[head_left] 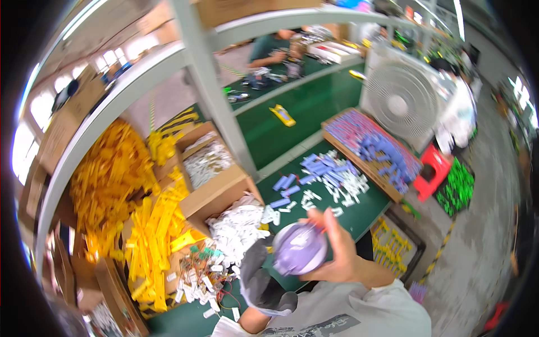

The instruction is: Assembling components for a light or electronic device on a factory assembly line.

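Green table (359,215), purple disc (301,249) toward camera

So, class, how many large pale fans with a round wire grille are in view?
1. The large pale fan with a round wire grille stands at upper right, just beyond the shallow cardboard tray of bluish cylinders. Others may be hidden behind it.

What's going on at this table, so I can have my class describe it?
A person at a green table has a round purple container in the grip of the right hand. The left hand, apparently gloved in grey, is close by; whether it touches the container is unclear. Loose blue pieces lie on the table, and a heap of yellow pieces is to the left.
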The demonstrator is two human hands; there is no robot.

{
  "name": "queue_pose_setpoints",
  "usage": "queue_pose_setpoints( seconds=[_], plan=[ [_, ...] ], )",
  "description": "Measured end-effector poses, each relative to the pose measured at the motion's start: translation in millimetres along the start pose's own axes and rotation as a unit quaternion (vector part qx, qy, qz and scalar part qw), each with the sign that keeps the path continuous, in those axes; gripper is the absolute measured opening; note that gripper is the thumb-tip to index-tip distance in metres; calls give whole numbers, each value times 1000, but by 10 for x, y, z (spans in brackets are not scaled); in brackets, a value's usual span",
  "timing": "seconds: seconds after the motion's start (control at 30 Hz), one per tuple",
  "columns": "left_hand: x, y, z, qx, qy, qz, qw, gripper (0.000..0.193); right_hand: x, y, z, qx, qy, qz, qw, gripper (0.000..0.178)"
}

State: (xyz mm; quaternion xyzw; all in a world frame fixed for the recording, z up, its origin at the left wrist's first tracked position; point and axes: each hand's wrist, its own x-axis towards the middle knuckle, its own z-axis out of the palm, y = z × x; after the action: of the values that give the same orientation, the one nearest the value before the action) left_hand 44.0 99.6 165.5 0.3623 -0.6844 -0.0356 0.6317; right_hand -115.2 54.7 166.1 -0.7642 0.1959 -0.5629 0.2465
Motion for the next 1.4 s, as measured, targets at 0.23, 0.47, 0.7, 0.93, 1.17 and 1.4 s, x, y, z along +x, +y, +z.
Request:
queue_pose_setpoints(
  seconds=[0.23,0.47,0.7,0.93,1.17,1.4],
  plan=[
    [-910,-186,37,91,-2,-172,981,81,186,227,139,226,12,191,955,119],
    [-1477,-652,397,-131,6,-359,924,95,37,190,412,270,-43,253,928,119],
    [-1182,-547,97,32,-3,-280,959,87,239,178,234,232,-91,177,952,104],
    [-304,-512,-178,68,94,-124,986,94,377,207,129,102,77,-149,981,91],
    [2619,-505,-909,-107,246,53,962,91,-166,379,8,145,3,102,984,37],
    [4263,-1176,-1437,440,246,-67,861,101,-896,409,-315,101,11,275,956,20]
  ],
)
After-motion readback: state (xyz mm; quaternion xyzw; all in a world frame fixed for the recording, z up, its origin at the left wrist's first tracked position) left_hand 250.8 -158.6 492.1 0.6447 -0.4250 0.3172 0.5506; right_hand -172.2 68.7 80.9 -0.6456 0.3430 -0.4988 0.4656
